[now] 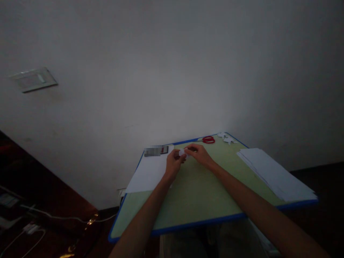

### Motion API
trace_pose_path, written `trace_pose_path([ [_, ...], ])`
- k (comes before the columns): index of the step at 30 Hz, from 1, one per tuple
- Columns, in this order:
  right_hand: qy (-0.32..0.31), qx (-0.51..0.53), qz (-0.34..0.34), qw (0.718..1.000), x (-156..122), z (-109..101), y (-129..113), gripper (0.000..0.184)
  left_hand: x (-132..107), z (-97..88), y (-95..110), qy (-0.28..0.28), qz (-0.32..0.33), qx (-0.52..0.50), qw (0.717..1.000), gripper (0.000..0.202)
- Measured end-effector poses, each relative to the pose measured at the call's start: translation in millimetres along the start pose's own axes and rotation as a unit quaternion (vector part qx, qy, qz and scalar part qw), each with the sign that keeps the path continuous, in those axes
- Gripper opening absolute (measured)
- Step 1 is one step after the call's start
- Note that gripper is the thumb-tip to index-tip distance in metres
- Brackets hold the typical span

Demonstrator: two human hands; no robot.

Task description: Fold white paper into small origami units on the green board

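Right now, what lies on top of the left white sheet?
A dark flat object, partly pixelated, lies on the white sheet near its far edge; paper beneath is hidden. The left hand covers part of the sheet.

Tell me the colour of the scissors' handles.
The handles are red, best seen in the head view.

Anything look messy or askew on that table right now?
The paper stack at the right is slightly fanned, its near corner reaching the table's blue edge. Paper scraps lie loose near the far right corner, beside the scissors.
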State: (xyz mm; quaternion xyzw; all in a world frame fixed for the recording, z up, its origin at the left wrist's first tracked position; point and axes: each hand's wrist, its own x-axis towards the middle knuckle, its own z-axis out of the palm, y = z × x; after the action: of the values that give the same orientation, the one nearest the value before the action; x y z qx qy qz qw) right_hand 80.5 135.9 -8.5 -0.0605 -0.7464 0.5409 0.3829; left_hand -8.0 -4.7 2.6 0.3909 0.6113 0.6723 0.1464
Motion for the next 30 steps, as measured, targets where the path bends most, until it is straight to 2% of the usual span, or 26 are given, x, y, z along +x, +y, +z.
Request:
trace_pose_path([
  [5, -0.029, -0.052, -0.016, 0.998, -0.9, 0.4, -0.4, 0.023, 0.8, -3.3, 1.7, -0.002, -0.015, -0.015, 1.000, 0.049],
  [9, -0.017, -0.109, -0.061, 0.992, -1.8, -3.1, -5.3, 0.023, 0.0, -2.3, 2.6, 0.021, 0.012, 0.048, 0.999, 0.040],
  [13, -0.024, -0.227, -0.110, 0.967, -4.8, -5.7, -6.7, 0.024, -2.5, -1.7, 6.4, 0.050, 0.089, 0.139, 0.985, 0.025],
  [16, -0.060, -0.297, -0.109, 0.947, -7.9, -6.0, -2.4, 0.019, -2.6, -3.2, 6.3, 0.056, 0.095, 0.169, 0.979, 0.016],
  [19, -0.091, -0.340, -0.108, 0.930, -11.0, -5.9, 1.9, 0.016, -0.4, -5.1, 1.1, 0.049, 0.090, 0.203, 0.974, 0.017],
  [24, -0.127, -0.336, -0.112, 0.927, -15.7, -4.7, -3.8, 0.027, 2.9, -8.2, -8.3, 0.027, 0.093, 0.294, 0.951, 0.028],
  [30, -0.162, -0.352, -0.108, 0.916, -17.5, -4.6, -12.8, 0.053, 2.7, -11.2, -4.5, 0.009, 0.072, 0.372, 0.925, 0.031],
])
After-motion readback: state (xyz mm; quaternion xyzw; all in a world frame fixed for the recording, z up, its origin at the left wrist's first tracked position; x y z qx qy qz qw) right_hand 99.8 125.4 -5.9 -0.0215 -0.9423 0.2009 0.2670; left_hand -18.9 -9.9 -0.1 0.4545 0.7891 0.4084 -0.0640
